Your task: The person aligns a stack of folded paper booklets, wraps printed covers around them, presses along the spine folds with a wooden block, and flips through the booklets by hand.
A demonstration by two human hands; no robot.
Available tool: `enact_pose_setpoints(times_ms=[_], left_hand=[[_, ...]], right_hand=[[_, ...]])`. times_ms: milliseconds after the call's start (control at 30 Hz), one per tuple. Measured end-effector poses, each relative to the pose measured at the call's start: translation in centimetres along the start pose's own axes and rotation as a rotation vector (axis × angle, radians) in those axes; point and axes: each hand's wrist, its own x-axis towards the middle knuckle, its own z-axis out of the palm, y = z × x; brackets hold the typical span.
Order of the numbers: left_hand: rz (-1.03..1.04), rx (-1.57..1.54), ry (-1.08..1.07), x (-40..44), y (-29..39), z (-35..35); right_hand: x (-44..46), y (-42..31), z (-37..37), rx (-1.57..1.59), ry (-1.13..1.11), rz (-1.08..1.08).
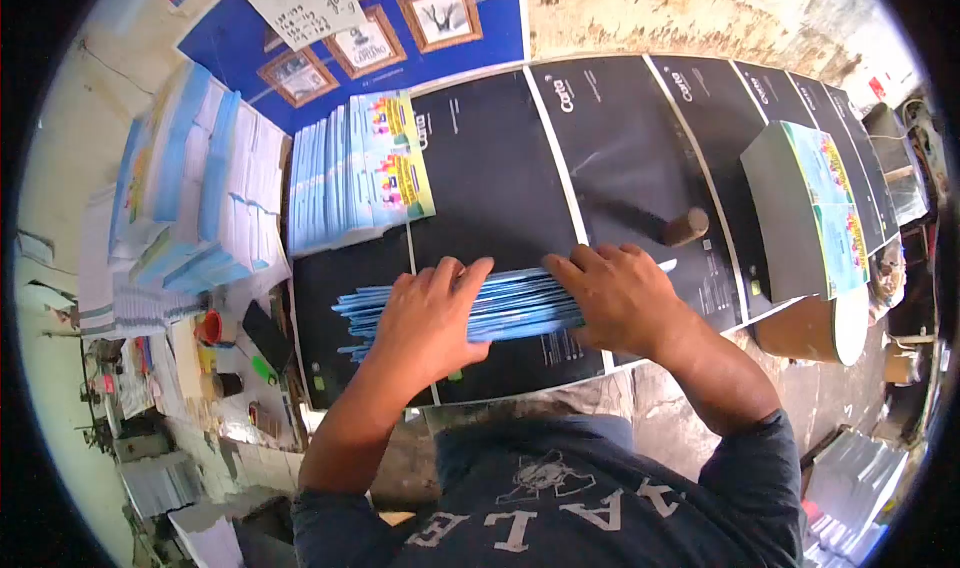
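Note:
Both my hands grip a bundle of blue-edged booklets (520, 308) whose thin edges face up, above the black table covering. My left hand (430, 313) is wrapped round the bundle's left part, thumb on the near side and fingers on the far side. Round its right end my right hand (622, 293) is closed, hiding part of that end. At the left end the booklets stick out unevenly. Just beyond my left hand lies a fanned row of booklets (350, 168) with colourful covers.
A tall stack of printed sheets (800, 208) stands at the right of the black-covered table (480, 168). A short brown cylinder (686, 228) is beyond my right hand. High booklet piles (200, 178) rise at the left. A brown roll (815, 330) lies at the right edge.

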Motion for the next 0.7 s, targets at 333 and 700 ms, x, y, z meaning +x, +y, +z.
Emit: enact_pose_setpoints(times_ms=[333, 700], left_hand=[[0.007, -0.006, -0.003, -1.4, -0.3, 2.9], [0.029, -0.071, 0.058, -1.9, 0.5, 3.2]], right_hand=[[-0.6, -0.6, 2.0, -0.032, -0.077, 0.015], [-1.5, -0.8, 3.2, 0.085, -0.227, 0.090]])
